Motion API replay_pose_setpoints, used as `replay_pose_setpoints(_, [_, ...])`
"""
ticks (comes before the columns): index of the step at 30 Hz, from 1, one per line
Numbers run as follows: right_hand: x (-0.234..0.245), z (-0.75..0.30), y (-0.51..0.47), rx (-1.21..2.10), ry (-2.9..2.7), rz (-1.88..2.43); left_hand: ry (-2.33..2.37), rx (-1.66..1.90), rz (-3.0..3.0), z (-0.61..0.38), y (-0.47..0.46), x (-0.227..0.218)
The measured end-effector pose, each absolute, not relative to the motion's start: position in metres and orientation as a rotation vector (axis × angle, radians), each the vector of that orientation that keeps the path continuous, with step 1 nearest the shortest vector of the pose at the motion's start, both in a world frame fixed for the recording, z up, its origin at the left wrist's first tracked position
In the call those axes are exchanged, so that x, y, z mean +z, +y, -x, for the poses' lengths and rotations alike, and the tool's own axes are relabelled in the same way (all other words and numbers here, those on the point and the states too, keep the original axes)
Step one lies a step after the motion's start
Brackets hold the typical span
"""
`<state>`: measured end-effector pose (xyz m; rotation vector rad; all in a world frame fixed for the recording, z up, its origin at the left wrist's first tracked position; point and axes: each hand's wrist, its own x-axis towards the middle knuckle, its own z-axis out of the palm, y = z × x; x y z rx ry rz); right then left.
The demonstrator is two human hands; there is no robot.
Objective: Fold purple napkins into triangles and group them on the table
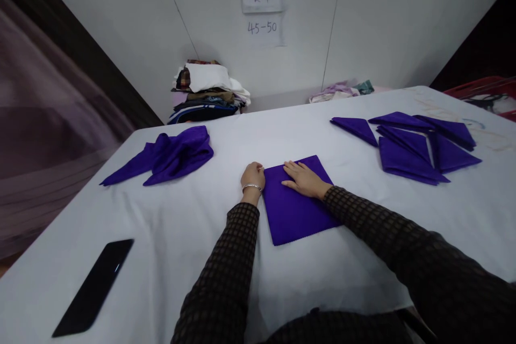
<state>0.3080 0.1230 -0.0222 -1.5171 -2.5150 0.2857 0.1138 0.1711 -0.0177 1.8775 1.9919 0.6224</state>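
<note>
A purple cloth napkin [296,207], folded into a rectangle, lies flat on the white-covered table [181,226] in front of me. My right hand [304,179] rests flat on its upper part, fingers stretched out. My left hand [252,176], with a silver bracelet at the wrist, is curled at the napkin's upper left corner, fingers closed at the cloth's edge. Whether it pinches the cloth is hidden.
A crumpled heap of purple napkins [169,156] lies at the left. Several folded triangular purple napkins [415,145] lie at the right. A black phone [94,287] sits near the front left edge. Stacked clothes [207,91] and a red crate [484,91] stand behind the table.
</note>
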Motion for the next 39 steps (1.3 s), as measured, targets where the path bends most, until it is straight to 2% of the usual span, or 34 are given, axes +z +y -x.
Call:
replay_pose_setpoints(13, [-0.026, -0.333, 0.129, 0.263, -2.501, 1.574, 1.994, 0.607, -1.892, -0.112, 0.174, -0.019])
replay_pose_setpoints(22, [-0.030, -0.363, 0.124, 0.176, -2.384, 1.778, 1.993, 0.609, -1.888, -0.112, 0.174, -0.021])
replay_pose_setpoints(39, [-0.025, -0.364, 0.134, 0.106, -2.179, 1.961, 1.989, 0.571, -1.985, -0.114, 0.172, -0.020])
